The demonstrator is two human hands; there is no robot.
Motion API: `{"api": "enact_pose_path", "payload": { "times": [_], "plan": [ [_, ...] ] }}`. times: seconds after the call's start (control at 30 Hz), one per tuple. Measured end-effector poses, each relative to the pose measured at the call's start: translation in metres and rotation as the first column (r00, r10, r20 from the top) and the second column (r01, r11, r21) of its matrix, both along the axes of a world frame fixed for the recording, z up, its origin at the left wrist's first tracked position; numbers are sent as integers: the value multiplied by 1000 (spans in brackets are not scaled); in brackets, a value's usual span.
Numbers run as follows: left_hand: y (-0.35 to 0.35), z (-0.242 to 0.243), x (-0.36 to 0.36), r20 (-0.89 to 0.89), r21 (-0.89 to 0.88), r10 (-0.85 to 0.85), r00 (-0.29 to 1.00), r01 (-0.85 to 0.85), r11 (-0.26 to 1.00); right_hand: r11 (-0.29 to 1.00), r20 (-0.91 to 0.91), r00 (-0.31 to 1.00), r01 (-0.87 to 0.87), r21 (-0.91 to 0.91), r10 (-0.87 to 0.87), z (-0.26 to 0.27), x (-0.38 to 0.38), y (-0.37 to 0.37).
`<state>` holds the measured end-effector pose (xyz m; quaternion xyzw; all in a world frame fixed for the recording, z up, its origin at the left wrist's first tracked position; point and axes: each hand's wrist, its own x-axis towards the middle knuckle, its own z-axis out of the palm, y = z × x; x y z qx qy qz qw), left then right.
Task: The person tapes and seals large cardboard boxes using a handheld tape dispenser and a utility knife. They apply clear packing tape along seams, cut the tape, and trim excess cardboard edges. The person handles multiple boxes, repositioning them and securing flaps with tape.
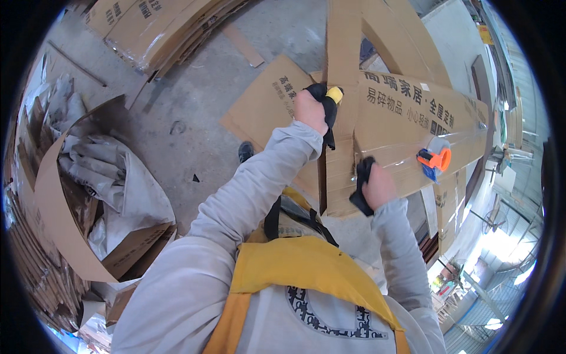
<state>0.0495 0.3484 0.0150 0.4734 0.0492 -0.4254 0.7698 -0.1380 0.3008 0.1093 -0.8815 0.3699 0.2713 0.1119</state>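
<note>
A long cardboard carton [398,128] with printed writing lies before me, its near-end flap [339,181] folded out. At that flap's upper part is my left hand [311,110], fingers curled under a black covering around a small yellow object [334,94]; its exact kind is unclear. My right hand [379,186], also with black covering over the fingers, is at the carton's near side by the flap. It is slightly blurred, and its fingertips are hidden, so a grip cannot be made out. An orange and blue tape dispenser [435,158] with clear tape rests on the carton.
Another cardboard sheet [269,97] lies on the concrete floor beyond my shoe [246,151]. Stacked flat cartons [154,31] stand at upper left. To the left, a bent cardboard surround [53,199] holds plastic sheeting [137,177]. A fan [493,219] stands far right.
</note>
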Motion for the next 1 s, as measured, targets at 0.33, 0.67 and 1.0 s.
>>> {"api": "enact_pose_path", "payload": {
  "times": [0.33, 0.67, 1.0],
  "plan": [
    [-1, 9, -7, 209, 48, 56, 976, -68, 997, 995, 24, 995, 97, 35, -98, -9, -60, 31],
    [49, -61, -43, 188, 199, -388, 902, 352, 915, 766, 366, 680, 498, 406, -636, -28, -109, 78],
    [30, -48, 6, 249, 164, -537, 806, 512, 843, 242, 341, -78, 561, 792, -937, -57, -55, 127]
  ]
}}
